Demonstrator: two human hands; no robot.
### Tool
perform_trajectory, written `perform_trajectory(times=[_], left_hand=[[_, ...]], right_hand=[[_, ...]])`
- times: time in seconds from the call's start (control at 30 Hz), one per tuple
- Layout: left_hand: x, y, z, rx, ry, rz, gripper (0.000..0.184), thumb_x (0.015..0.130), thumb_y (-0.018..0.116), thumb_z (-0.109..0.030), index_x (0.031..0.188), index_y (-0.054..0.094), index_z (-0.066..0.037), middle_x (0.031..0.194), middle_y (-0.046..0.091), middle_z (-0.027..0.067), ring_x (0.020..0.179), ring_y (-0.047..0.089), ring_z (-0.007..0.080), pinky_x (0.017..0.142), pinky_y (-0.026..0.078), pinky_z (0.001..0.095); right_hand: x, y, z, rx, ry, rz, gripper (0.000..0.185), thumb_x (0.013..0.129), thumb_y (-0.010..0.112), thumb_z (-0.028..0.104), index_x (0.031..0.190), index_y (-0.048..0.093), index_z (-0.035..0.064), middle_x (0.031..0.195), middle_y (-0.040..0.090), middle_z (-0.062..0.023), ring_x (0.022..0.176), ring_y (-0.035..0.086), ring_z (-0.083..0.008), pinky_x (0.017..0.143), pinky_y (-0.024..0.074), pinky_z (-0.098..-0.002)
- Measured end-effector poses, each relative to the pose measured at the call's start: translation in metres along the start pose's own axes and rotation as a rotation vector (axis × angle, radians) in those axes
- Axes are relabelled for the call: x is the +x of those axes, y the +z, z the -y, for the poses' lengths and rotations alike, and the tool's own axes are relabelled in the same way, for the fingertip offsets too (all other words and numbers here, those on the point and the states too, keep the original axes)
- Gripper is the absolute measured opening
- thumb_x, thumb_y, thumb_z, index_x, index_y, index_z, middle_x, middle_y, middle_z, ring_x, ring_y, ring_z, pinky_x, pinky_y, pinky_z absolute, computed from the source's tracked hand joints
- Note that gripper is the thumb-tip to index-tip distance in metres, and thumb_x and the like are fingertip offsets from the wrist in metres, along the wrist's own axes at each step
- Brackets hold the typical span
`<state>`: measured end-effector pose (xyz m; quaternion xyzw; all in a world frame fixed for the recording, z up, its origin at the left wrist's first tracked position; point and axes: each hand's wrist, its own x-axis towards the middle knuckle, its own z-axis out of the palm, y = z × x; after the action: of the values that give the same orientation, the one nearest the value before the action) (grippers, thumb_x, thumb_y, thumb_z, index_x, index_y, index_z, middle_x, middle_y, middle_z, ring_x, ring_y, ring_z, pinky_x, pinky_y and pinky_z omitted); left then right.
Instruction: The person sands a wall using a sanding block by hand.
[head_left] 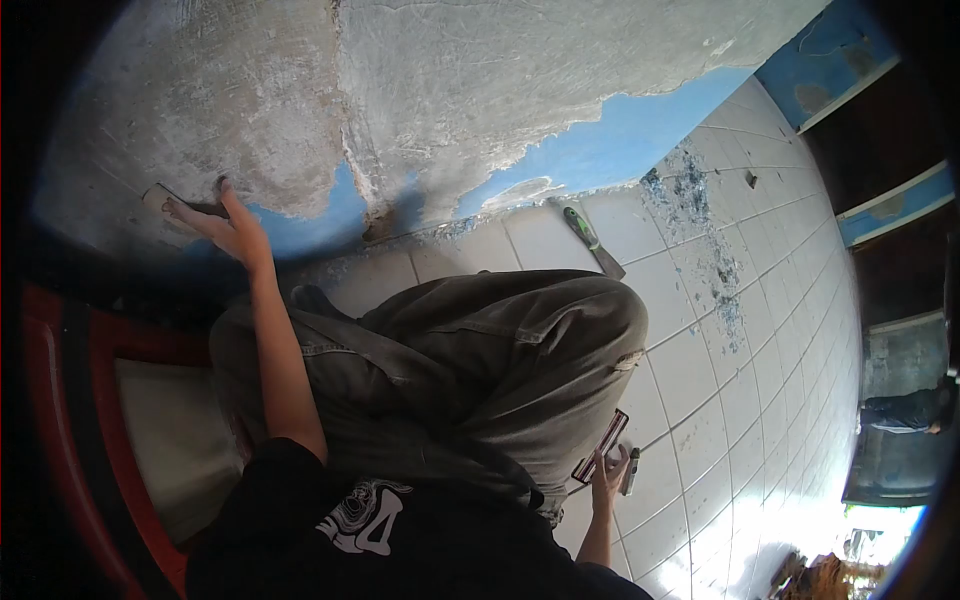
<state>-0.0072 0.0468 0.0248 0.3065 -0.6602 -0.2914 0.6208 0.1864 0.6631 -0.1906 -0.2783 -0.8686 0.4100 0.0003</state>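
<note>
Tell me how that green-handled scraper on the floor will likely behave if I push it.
The scraper may slide, since the floor tiles look smooth. It probably won't roll far, because its blade is wide and flat. It should stay stiff, as its handle looks thick and solid.

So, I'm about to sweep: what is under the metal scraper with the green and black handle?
The scraper lies on pale ceramic floor tiles, which show on both sides. Anything directly beneath its blade and handle is covered.

Tiled room (700, 400) under renovation, blue paint (570, 150) stripped from wall (440, 80).
</note>
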Motion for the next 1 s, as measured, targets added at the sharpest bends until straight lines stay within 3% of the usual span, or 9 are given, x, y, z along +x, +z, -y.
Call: perform_trajectory(times=[0.3, 0.73, 1.0], left_hand=[[0.002, 0.001, 0.006, 0.022, 0.027, -0.011, 0.084, 0.08, 0.055, -0.032, 0.135, 0.005, 0.007, 0.139, 0.007, 0.0284, 0.13, 0.013, 0.0367, 0.105, 0.016, 0.0422], [0.003, 0.002, 0.015, 0.025, 0.092, -0.02, 0.083, 0.081, 0.055, -0.032, 0.134, 0.006, 0.007, 0.139, 0.008, 0.0288, 0.13, 0.011, 0.0379, 0.105, 0.015, 0.0438], [0.002, 0.002, 0.013, 0.047, 0.068, -0.019, 0.083, 0.08, 0.056, -0.033, 0.134, 0.007, 0.007, 0.139, 0.008, 0.0282, 0.131, 0.011, 0.0381, 0.105, 0.015, 0.0442]], right_hand=[[-0.006, -0.005, 0.027, 0.036, -0.025, 0.015, 0.04, 0.085, 0.053, 0.028, 0.116, 0.047, 0.004, 0.081, 0.044, -0.0091, 0.067, 0.047, -0.0148, 0.056, 0.0409, -0.0289], [-0.007, -0.006, 0.03, -0.061, -0.05, -0.001, 0.036, 0.086, 0.051, 0.027, 0.115, 0.049, 0.0055, 0.081, 0.045, -0.0102, 0.069, 0.047, -0.0179, 0.064, 0.0402, -0.0315], [-0.005, -0.005, 0.028, 0.009, -0.058, 0.004, 0.036, 0.085, 0.053, 0.027, 0.115, 0.049, 0.0056, 0.084, 0.046, -0.0095, 0.063, 0.048, -0.0133, 0.055, 0.0414, -0.0263]])
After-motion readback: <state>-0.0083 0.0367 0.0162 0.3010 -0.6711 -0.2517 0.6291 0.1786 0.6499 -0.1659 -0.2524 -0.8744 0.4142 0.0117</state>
